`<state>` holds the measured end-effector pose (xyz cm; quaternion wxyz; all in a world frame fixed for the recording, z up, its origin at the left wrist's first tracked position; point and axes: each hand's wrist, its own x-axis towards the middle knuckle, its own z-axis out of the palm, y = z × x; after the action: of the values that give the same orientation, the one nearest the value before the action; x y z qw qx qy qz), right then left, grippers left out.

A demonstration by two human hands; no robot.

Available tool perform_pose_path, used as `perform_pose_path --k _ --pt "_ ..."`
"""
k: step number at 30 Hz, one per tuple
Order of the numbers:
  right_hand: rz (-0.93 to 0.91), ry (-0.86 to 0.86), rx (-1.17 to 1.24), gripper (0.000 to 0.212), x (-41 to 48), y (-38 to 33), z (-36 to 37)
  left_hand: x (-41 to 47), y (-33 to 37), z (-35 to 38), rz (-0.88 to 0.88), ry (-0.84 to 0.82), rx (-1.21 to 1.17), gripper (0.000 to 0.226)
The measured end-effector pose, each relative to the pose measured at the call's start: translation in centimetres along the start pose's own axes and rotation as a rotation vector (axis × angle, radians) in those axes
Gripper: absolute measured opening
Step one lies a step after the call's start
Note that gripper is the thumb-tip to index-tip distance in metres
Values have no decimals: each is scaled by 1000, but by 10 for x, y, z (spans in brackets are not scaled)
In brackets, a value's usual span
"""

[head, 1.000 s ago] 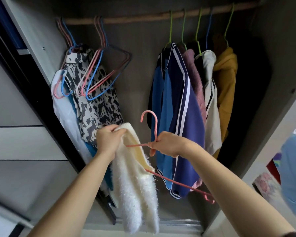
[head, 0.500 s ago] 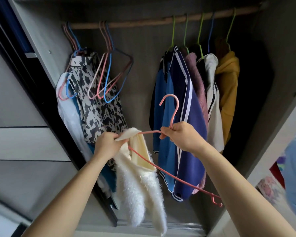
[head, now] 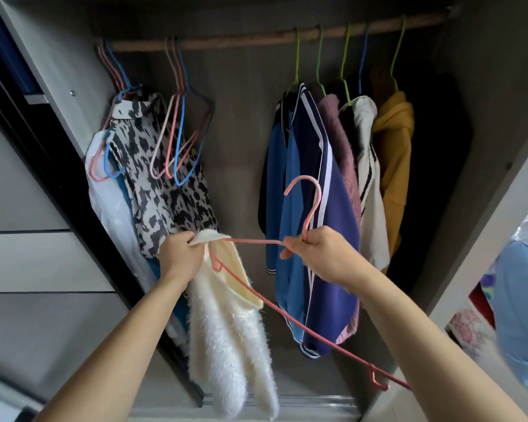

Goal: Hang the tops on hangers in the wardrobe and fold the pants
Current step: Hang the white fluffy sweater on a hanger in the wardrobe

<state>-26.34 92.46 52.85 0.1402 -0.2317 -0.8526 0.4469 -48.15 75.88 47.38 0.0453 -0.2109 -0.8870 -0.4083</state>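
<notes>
Halfway through threading a thin pink wire hanger (head: pixel 314 213) into a cream-white fluffy knit top (head: pixel 226 339), held out before the open grey wardrobe (head: pixel 485 117) and well below its wooden rail (head: pixel 226 41). Gripped at the base of the hook by the right hand (head: pixel 320 254), fingers curled round the wire. Pinched at the neck edge by the left hand (head: pixel 180 254), with one hanger arm and its small notch just inside the opening and the other arm jutting bare, low and to the right. Likely to snag the long pile on that inner notch if pushed through fast. Likely to slide straight off the single loaded arm if the left pinch lets go before the second shoulder is seated. Risk too of stretching the neckline by forcing the far arm in, and of hooking the free end on the navy white-striped jacket (head: pixel 326 239) hanging just behind. No brand, label or readable writing anywhere in view, on the garments or the hanger.
</notes>
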Motion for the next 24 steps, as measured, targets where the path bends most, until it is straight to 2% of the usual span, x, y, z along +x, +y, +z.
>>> perform_pose_path --k 3,7,10,13,17,20,24 --pt "0 -17 -74 37 -3 6 12 1 -5 -1 -35 2 -36 22" --pt "62 -103 -208 36 4 15 43 -8 2 -1 18 7 3 12" --pt "15 -21 -103 37 11 15 55 -12 8 -2 5 -57 -85 17" --pt "-70 55 -93 42 15 15 70 -7 15 -3 -31 -75 -184 10" --pt "95 -53 -160 44 28 24 98 -4 22 -5 -64 -130 -298 6" --pt "154 -98 -21 35 43 25 88 -12 20 -3 -34 -177 -291 17" --pt "14 112 234 35 56 19 74 -13 26 -5 -11 -175 -264 12"
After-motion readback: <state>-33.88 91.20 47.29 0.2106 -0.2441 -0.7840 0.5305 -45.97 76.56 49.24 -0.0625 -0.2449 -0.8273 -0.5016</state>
